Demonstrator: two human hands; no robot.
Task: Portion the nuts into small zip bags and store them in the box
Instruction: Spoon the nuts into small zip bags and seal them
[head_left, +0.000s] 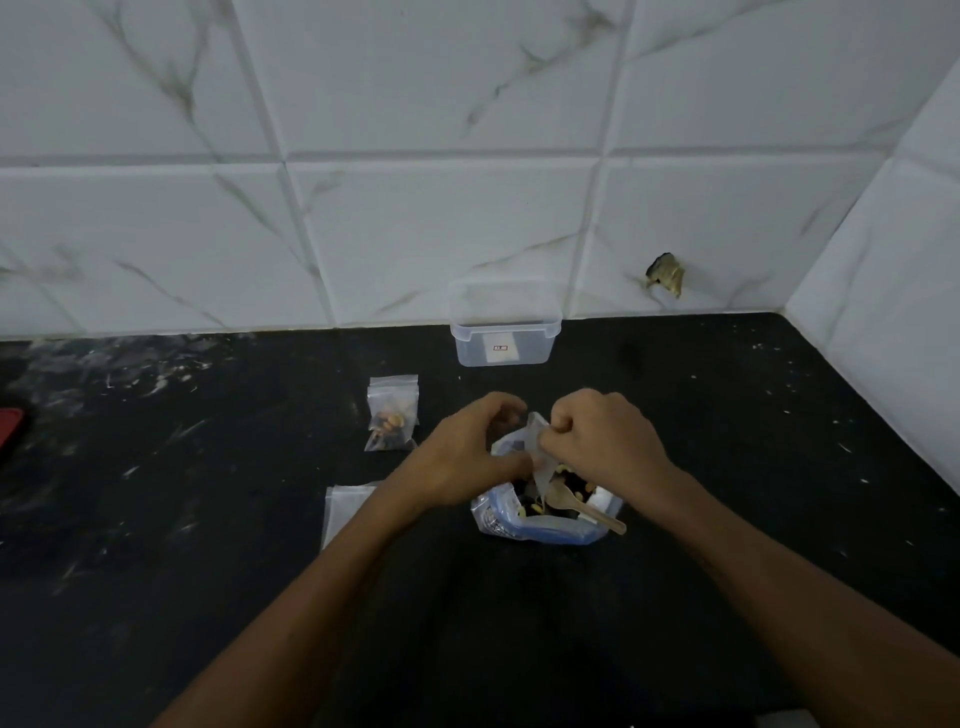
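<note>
Black counter (727, 441); one box (505, 332); one filled bag (390, 413); both hands' fingers (558, 428) pinch one small bag (537, 452).

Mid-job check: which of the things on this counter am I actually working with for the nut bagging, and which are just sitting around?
In the job:
small zip bag, pinched by left hand and right hand
big nut bag with wooden spoon
filled zip bags
spare empty zip bags
clear box

Lying about:
red object at the left edge
</note>
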